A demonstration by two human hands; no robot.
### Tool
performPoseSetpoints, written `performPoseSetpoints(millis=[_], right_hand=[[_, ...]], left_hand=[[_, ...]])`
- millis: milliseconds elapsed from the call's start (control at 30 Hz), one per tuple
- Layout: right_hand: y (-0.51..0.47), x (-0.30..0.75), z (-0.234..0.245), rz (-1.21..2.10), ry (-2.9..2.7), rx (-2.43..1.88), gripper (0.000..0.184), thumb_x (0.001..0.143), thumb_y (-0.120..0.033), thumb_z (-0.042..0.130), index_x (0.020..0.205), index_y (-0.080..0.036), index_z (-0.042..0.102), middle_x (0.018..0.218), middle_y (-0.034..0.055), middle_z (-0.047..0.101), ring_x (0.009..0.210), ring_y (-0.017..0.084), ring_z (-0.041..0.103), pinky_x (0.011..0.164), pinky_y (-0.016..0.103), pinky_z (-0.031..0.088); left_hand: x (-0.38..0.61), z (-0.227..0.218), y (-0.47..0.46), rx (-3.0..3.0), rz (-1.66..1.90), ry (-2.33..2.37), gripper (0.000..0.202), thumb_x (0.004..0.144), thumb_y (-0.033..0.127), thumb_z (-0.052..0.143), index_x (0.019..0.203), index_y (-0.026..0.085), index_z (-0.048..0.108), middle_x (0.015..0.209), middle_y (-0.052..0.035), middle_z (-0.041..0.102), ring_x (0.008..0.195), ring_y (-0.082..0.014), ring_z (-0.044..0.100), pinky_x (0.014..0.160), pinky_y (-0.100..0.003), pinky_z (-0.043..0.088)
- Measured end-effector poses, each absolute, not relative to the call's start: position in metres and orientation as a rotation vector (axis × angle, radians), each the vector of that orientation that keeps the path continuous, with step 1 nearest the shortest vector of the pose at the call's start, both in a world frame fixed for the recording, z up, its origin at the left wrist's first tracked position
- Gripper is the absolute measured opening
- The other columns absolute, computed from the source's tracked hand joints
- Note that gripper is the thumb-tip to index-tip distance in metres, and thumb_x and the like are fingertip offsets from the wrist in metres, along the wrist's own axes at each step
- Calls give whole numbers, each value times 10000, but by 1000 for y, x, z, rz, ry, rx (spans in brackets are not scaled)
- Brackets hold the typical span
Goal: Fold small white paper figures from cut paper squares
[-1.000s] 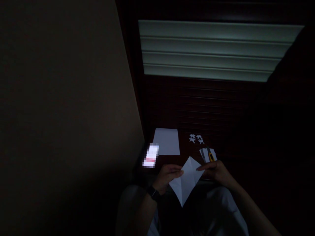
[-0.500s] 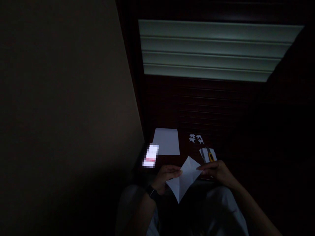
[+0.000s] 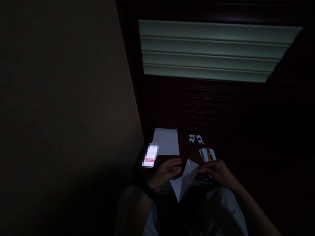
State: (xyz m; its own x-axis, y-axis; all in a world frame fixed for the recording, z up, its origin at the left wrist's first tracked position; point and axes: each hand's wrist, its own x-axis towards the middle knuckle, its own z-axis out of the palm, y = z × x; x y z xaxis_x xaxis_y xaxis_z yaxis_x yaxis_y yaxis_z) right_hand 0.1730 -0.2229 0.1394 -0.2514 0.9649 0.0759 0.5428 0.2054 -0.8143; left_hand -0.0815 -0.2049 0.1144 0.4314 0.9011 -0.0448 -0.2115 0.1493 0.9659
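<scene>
- Your left hand (image 3: pixel 167 172) lies at the left edge of the folded white paper (image 3: pixel 185 181), fingers stretched out towards the paper's upper point. The light is too dim to tell whether they pinch the sheet or only rest on it.
- Your right hand (image 3: pixel 218 170) meets the paper's right corner. Its fingertips are drawn together there, pinching that corner.
- The folded white paper sits between your two hands, just at the near edge of the dark tabletop (image 3: pixel 189 152) and over your lap. It is turned like a diamond, one point up towards the table and a longer point down towards you, with a crease running through the middle.
- A dark wristwatch (image 3: pixel 150 192) is on your left wrist, barely visible.
- A blank white sheet (image 3: pixel 166 141) lies flat on the table beyond your left hand, apart from it.
- A bright, blurred rectangle (image 3: pixel 150 156), white with a reddish band, sits just left of that sheet, overlapping its near left corner.
- A small cluster of white paper cut-outs (image 3: pixel 196 138) lies farther back, to the right of the blank sheet. They are too small to make out in shape.
- A stack of small paper pieces (image 3: pixel 204 154) lies just beyond your right hand, with a yellow cutter (image 3: pixel 210 155) resting on top of it.
- Behind the table a pale slatted panel (image 3: pixel 211 49) catches the light. A plain wall (image 3: pixel 64 98) fills the left side.
</scene>
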Motion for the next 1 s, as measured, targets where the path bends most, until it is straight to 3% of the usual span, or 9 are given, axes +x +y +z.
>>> performPoseSetpoints(millis=[167,300,433,500,600,733,833,900,1000], right_hand=[[-232,160,138,203,-2150,-1564,214,789,-163,508,883,-218,692,819,54,714,702,192,655,601,243,437],[-250,132,139,-284,-2171,-1734,159,747,-121,517,791,-194,651,695,58,655,630,188,597,534,250,343],[-265,107,134,-445,-2196,-1661,187,718,-90,514,807,-191,643,669,54,622,625,194,564,566,279,336],[-269,98,129,-417,-2247,-1606,217,708,-74,508,836,-180,648,682,61,627,622,193,562,572,285,349],[-272,95,124,-279,-2339,-1503,393,689,-47,491,1036,-181,619,734,66,654,643,200,587,579,282,389],[-270,116,125,152,-2232,-1411,595,744,-86,464,1316,-241,408,869,65,696,683,199,639,608,272,472],[-261,142,127,489,-1995,-1346,559,786,-168,508,1322,-281,399,1132,54,636,924,220,632,767,298,502],[-255,156,128,689,-1902,-1315,614,750,-183,571,1329,-285,394,1289,43,523,1127,246,522,911,350,446],[-249,162,130,1101,-1801,-1233,665,725,-177,598,1343,-280,372,1291,52,518,1054,234,568,843,362,496]], left_hand=[[-67,131,-219,1528,1175,1079,226,649,338,712,843,222,702,955,-83,639,953,-258,539,852,-327,379],[-45,122,-235,1436,1087,1115,263,673,429,674,820,214,709,757,-59,654,739,-221,563,701,-291,383],[-27,110,-237,916,992,932,473,721,584,546,811,137,672,672,-58,646,682,-191,583,623,-271,401],[-23,105,-233,750,998,881,475,686,579,594,827,130,659,679,-49,640,655,-169,582,604,-259,411],[-26,103,-225,727,1036,888,395,660,507,667,744,121,646,644,-26,609,606,-135,555,566,-237,418],[-49,106,-213,819,1016,775,353,735,462,620,827,122,643,768,-52,625,668,-139,573,628,-272,481],[-72,112,-205,879,896,712,349,780,439,578,925,126,629,848,-81,630,658,-142,599,596,-270,496],[-83,116,-202,952,790,702,335,782,425,581,929,127,624,819,-76,626,588,-121,589,496,-218,465],[-90,119,-199,1072,610,681,333,762,423,602,902,122,634,745,-52,608,507,-90,553,407,-174,415]])
